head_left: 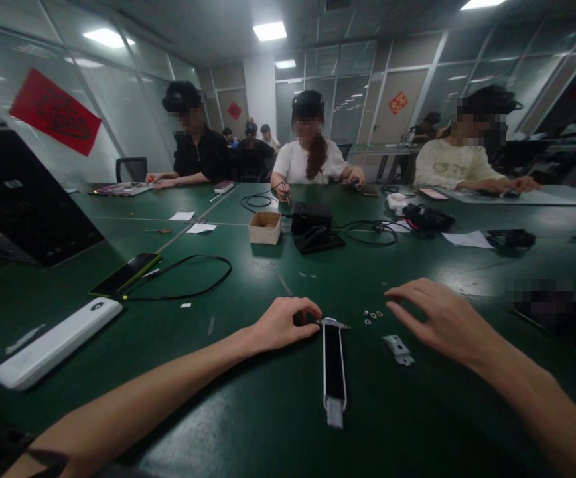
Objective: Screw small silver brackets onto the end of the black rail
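Observation:
My left hand (285, 323) is closed in a pinch on a thin screwdriver (332, 324), whose tip lies across the top end of a long black-and-silver strip (334, 362) lying flat on the green table (248, 398). My right hand (440, 317) hovers open, fingers spread and pointing left, just right of several tiny screws (372, 315). A small silver metal bracket (398, 348) lies below that hand, apart from the strip.
A white power bank (54, 343), a phone (125, 273) and a black cable (193, 275) lie at left. A small cardboard box (265, 228) and black devices (315, 229) stand mid-table. Three people sit along the far side; a dark laptop screen (24, 196) rises at the left.

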A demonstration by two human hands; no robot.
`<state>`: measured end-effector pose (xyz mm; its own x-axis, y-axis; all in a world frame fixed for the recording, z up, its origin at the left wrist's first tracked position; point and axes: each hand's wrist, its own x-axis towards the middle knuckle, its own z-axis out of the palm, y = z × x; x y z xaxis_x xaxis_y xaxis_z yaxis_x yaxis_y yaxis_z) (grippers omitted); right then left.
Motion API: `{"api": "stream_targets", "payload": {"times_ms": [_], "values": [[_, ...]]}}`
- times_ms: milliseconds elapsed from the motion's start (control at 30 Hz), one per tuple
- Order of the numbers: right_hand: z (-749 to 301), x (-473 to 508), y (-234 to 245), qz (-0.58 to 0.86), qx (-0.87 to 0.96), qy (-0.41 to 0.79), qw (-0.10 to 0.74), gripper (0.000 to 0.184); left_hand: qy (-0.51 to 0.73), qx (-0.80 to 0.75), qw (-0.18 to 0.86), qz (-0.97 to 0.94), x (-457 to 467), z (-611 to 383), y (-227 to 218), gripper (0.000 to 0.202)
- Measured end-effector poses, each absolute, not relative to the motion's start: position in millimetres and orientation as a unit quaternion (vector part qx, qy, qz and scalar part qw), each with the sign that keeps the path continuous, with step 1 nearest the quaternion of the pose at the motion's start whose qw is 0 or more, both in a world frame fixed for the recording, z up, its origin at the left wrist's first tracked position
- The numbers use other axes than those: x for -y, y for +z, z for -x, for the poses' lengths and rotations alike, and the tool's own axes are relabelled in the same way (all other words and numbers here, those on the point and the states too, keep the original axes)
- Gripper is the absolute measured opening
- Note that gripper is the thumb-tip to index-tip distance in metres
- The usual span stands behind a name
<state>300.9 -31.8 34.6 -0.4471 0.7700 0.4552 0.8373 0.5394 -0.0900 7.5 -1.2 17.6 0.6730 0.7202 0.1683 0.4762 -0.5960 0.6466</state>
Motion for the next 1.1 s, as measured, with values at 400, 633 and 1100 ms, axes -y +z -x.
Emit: {"api": "stream_targets", "payload": {"times_ms": [400, 633, 1100], "values": [[-300.0, 42.4, 42.2, 0.538, 0.833, 0.113, 0.06, 0.026, 0.191, -0.355, 0.257, -0.878, 1.8, -9.3, 20.6, 0.02], [-280.1, 49.6, 45.7, 0.552, 0.823, 0.134, 0.009, 0.01, 0.196, -0.365, 0.244, -0.877, 3.0, -11.5, 21.5, 0.021], [-209.9, 70.4, 34.5, 0.23, 0.901, -0.176, 0.322, 0.028, 0.237, -0.291, 0.462, -0.804, 12.9, -7.6, 30.6, 0.022]]}}
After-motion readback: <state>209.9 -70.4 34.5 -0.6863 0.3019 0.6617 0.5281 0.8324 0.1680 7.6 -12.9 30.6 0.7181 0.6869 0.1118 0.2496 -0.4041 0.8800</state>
